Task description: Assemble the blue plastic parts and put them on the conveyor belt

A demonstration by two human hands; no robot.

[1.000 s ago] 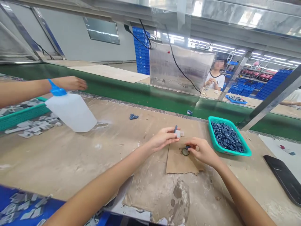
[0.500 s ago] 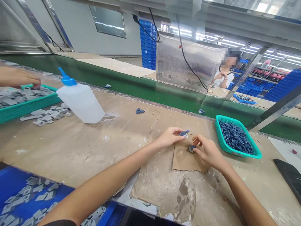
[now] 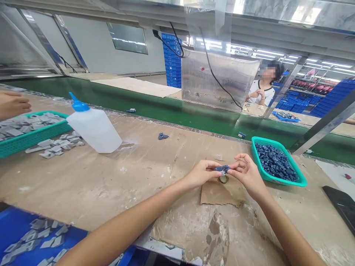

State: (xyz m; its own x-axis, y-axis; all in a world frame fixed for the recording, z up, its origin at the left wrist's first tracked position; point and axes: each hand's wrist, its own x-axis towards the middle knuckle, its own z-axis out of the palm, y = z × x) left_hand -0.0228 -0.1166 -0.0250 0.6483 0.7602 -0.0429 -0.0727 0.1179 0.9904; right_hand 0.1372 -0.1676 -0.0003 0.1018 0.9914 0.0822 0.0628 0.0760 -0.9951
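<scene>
Part (image 3: 221,168), blue, between my left hand (image 3: 203,173) and right hand (image 3: 247,174), both pinching its ends; cap (image 3: 223,179) near them. I judge the part light, stiff, easily dropped; best gripped endwise.

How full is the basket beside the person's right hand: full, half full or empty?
Full, or very nearly: dark blue parts spread wall to wall across the basket, hiding its floor.
</scene>
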